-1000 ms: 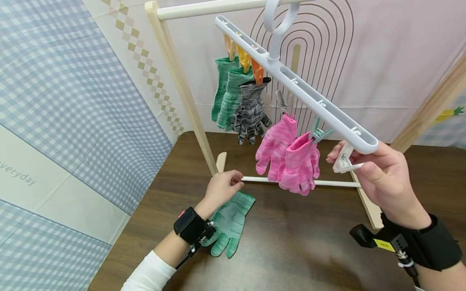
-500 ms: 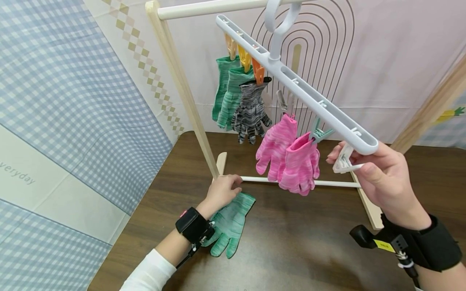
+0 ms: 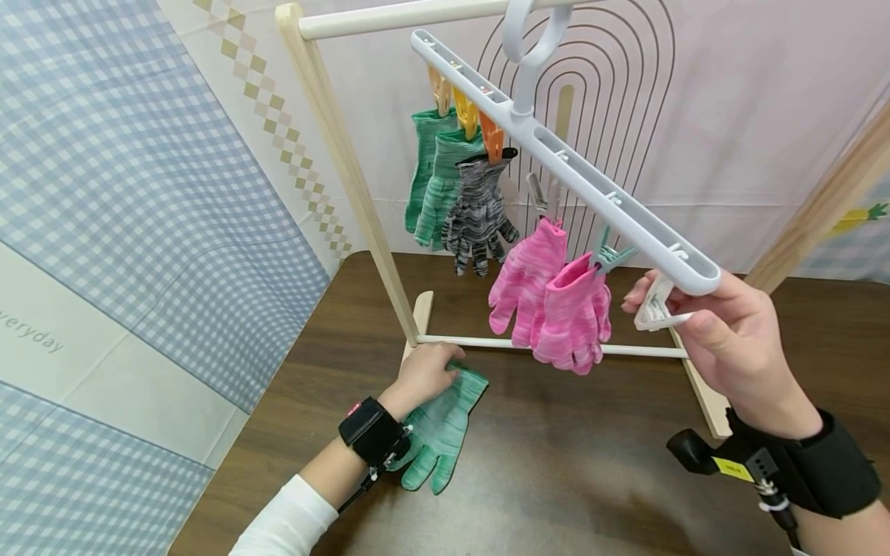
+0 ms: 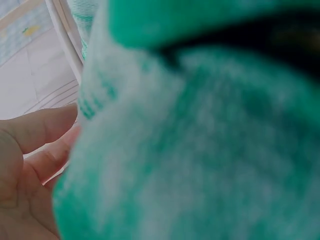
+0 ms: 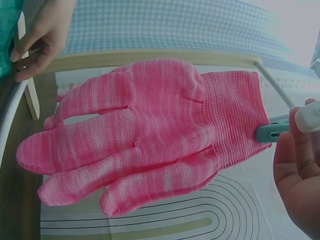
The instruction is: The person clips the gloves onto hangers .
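My right hand (image 3: 747,351) pinches a white clothespin (image 3: 655,310) under the near right end of the pale hanger bar (image 3: 584,174). My left hand (image 3: 426,372) is at the cuff end of a green glove (image 3: 445,425) lying on the table, its fingers relaxed and bent over the cuff's edge. Blurred and close, that glove's green knit (image 4: 165,150) fills most of the left wrist view, thumb and fingers at its edge. Beside my right hand a pink glove (image 3: 577,313) hangs from a teal clothespin (image 3: 609,255); the right wrist view shows both near.
Another pink glove (image 3: 530,274) hangs from a grey clothespin (image 3: 538,193). Two green gloves and a black-grey glove (image 3: 480,205) hang farther left. The wooden rack's left post (image 3: 348,170) and low white rod (image 3: 643,351) stand around the work. Checked cloth (image 3: 139,154) is at the left.
My left hand has come down slightly toward me, from beside the rack's low rod onto the green glove's cuff end. The right hand keeps its pinch on the white clothespin, almost still.
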A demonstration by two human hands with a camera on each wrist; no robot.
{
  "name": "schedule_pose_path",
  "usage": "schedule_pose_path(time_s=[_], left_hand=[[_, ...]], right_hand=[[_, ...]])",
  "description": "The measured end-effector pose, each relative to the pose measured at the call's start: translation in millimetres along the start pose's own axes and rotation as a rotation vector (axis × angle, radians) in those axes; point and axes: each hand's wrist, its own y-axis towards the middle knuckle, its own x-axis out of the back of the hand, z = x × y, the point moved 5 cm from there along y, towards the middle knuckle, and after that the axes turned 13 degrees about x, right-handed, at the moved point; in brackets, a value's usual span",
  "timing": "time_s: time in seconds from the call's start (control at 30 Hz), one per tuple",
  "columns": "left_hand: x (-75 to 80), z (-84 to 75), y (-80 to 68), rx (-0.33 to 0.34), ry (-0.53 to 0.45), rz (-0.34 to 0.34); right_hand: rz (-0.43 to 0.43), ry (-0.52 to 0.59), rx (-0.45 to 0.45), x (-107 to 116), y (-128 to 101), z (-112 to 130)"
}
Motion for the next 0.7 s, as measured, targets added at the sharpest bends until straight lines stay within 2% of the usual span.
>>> schedule_pose_path(time_s=[0.1,0.3,0.47,0.7], left_hand=[[-1.3,-0.5,-0.4,0.010,0.016,0.015],[-7.8,1.3,0.1,0.041,0.078,0.093],[-13.2,0.9,0.3,0.041,0.115,0.146],[-14.2,-2.4,-1.3,0.021,0.162,0.124]], right_hand=[[0.001,-0.002,-0.001,0,0,0],[0.001,-0.004,-0.004,0,0,1],[0.003,0.003,-0.004,0,0,0],[0.011,-0.004,-0.012,0,0,0]])
